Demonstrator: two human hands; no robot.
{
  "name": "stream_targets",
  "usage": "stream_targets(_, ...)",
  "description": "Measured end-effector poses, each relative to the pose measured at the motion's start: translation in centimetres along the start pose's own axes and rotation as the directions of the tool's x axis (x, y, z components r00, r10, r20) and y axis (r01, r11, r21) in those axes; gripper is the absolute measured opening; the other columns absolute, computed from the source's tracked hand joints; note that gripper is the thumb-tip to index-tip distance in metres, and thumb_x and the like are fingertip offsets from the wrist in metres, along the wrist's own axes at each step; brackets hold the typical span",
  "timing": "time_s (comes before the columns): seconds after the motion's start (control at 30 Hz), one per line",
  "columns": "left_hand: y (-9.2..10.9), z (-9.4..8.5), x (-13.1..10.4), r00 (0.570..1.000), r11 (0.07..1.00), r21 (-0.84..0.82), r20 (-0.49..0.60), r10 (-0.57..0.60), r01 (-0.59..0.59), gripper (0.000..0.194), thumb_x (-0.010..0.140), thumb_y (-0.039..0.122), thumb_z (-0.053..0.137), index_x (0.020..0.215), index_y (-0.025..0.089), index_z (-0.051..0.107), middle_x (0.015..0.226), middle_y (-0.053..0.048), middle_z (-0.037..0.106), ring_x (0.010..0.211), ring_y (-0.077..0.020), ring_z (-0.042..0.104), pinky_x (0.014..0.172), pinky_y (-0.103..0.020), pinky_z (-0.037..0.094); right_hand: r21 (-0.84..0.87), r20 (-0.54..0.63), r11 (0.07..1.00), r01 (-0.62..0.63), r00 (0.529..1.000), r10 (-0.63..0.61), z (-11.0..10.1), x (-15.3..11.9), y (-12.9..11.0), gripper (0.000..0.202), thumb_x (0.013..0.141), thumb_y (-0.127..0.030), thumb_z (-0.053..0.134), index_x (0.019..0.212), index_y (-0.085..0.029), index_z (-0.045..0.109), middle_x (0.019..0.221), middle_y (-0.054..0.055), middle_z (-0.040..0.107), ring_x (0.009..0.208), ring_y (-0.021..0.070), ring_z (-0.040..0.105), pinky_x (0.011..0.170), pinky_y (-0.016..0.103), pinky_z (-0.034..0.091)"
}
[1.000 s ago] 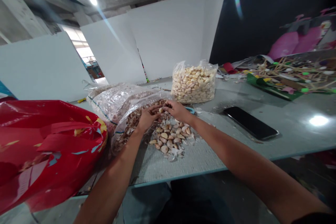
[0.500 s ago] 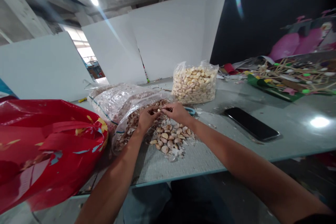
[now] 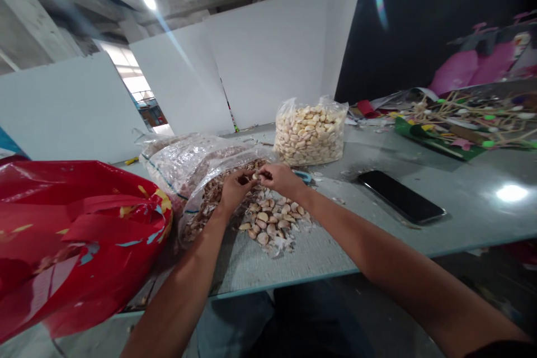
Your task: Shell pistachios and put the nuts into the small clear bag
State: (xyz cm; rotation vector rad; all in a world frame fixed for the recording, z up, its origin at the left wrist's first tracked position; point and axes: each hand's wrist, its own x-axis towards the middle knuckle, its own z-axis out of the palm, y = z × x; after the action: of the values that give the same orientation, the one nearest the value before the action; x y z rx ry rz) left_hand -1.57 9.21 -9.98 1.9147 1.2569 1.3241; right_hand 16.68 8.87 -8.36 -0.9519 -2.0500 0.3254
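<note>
Between the fingertips of both hands is a pale garlic clove, partly covered by the fingers. My left hand pinches it from the left. From the right, my right hand closes its fingers at the clove's other end. Just below the hands, a pile of unpeeled garlic cloves lies on the table among papery scraps of skin. Behind and left of my left hand, a clear plastic bag gapes open, full of brown garlic skins.
A clear bag of peeled cloves stands at the back of the table. A black phone lies to the right, a red bag to the left. Sticks with coloured tips clutter the far right. A blue-handled tool sits behind my right hand.
The fingers of my right hand have curled in more tightly beside the clove. My left hand stays almost in place, and the pile looks the same.
</note>
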Motion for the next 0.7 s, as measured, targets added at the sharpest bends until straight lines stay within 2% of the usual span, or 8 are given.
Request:
stream_targets(0.17,0.9,0.1,-0.3,0.999,0.989,-0.140,0.023,-0.046,0.049,0.040,0.063,0.032,0.076,0.097,0.013,0.069,0.062,0.000,0.063,0.052,-0.0104,0.053,0.050,-0.020,0.040,0.028,-0.143,0.998,-0.061,0.988,0.064,-0.5,0.3,1.1,0.017,0.076,-0.022,0.055,0.087,-0.016,0.066,0.077,0.004,0.068,0.069,0.0141,0.059,0.066,0.023,0.042)
stream_targets(0.37,1.3,0.2,-0.2,0.995,0.962,-0.253,0.046,-0.092,0.101,0.044,0.063,0.032,0.075,0.102,0.013,0.066,0.065,0.000,0.065,0.053,-0.0112,0.056,0.050,-0.021,0.044,0.063,-0.300,0.989,-0.130,0.943,0.143,-1.5,0.6,2.5,0.018,0.078,-0.023,0.052,0.089,-0.015,0.064,0.076,0.004,0.066,0.069,0.0146,0.059,0.067,0.024,0.044)
stream_targets(0.43,1.3,0.3,-0.2,0.994,0.955,-0.275,0.053,-0.098,0.109,0.046,0.063,0.030,0.074,0.106,0.014,0.065,0.064,0.001,0.065,0.051,-0.0105,0.056,0.049,-0.021,0.044,0.078,-0.280,0.992,-0.095,0.953,0.113,-1.5,0.5,2.5,0.019,0.080,-0.022,0.051,0.093,-0.015,0.064,0.080,0.004,0.067,0.072,0.0147,0.060,0.069,0.025,0.045)
stream_targets(0.57,1.2,0.4,-0.1,0.995,0.964,-0.248,0.046,-0.083,0.092,0.046,0.064,0.029,0.074,0.106,0.014,0.067,0.065,0.000,0.065,0.051,-0.0103,0.055,0.050,-0.022,0.046,0.183,-0.166,0.983,-0.020,0.985,0.051,-1.1,0.6,1.9,0.019,0.080,-0.024,0.054,0.091,-0.016,0.067,0.091,0.006,0.069,0.081,0.0156,0.061,0.071,0.024,0.045)
stream_targets(0.7,1.0,0.4,0.0,0.997,0.967,-0.244,0.060,-0.057,0.070,0.046,0.064,0.030,0.075,0.105,0.013,0.068,0.072,-0.002,0.068,0.053,-0.0109,0.056,0.052,-0.024,0.048,0.334,-0.048,0.940,-0.072,0.995,0.093,-0.5,0.6,1.4,0.020,0.077,-0.032,0.060,0.083,-0.014,0.067,0.074,0.003,0.067,0.066,0.0129,0.058,0.063,0.023,0.043)
